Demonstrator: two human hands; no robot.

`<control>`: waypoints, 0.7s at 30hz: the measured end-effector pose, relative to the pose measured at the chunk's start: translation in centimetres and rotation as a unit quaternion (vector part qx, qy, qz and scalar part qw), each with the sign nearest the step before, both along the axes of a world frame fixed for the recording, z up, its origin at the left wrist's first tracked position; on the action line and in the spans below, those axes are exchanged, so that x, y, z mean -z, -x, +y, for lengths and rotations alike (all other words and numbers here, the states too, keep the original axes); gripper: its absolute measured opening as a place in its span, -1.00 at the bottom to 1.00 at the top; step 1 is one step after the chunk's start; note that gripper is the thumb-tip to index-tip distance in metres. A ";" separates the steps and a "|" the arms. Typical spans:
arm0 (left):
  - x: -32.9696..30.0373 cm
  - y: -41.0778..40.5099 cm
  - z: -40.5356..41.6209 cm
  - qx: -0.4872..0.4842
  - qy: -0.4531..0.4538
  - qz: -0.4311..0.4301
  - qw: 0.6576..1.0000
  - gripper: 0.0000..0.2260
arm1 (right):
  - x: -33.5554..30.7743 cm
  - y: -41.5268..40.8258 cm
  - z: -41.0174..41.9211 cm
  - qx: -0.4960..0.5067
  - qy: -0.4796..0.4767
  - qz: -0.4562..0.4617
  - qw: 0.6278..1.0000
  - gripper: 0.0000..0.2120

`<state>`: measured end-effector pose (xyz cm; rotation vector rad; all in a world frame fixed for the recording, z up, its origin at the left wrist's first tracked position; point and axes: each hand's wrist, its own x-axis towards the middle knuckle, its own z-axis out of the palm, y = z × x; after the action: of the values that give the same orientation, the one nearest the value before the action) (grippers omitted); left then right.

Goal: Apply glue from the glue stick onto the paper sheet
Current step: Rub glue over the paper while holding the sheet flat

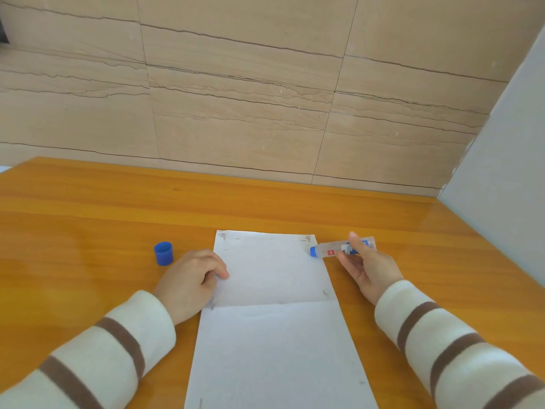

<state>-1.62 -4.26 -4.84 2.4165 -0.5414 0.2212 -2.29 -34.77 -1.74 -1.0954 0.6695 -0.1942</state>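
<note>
Right hand: the right hand point(368, 268) lies palm up just right of the paper's far right corner, fingers pinching the glue stick point(343, 248).
Glue stick: held nearly level, blue tip pointing left, at the sheet's right edge.
Left hand: the left hand point(191, 276) rests knuckles up, fingers curled, pressing on the left edge of the paper sheet point(274, 320).
Paper sheet: white, creased across the middle, flat on the orange wooden table point(88, 216).
Cap: a blue cap point(163, 253) stands on the table, left of the left hand.
Sleeves: cream with brown stripes.
</note>
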 end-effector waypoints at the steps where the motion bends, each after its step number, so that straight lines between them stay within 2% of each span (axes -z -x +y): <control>1: 0.0 0.0 0.0 0.000 0.001 -0.001 1.000 -0.72 | 0.0 0.1 -0.1 0.002 0.000 -0.001 1.000 -0.71; 12: 0.0 0.1 0.0 -0.002 0.003 0.006 1.000 -0.70 | 0.1 0.8 -0.6 0.024 -0.013 -0.009 1.000 -0.70; 21: -0.2 0.3 0.0 -0.002 0.000 0.006 1.000 -0.70 | 0.0 1.0 -0.3 0.065 -0.102 -0.040 0.992 -0.63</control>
<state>-1.93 -4.25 -4.69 2.4186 -0.5310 0.2075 -3.30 -35.06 -1.78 -0.8454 0.6738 -0.2738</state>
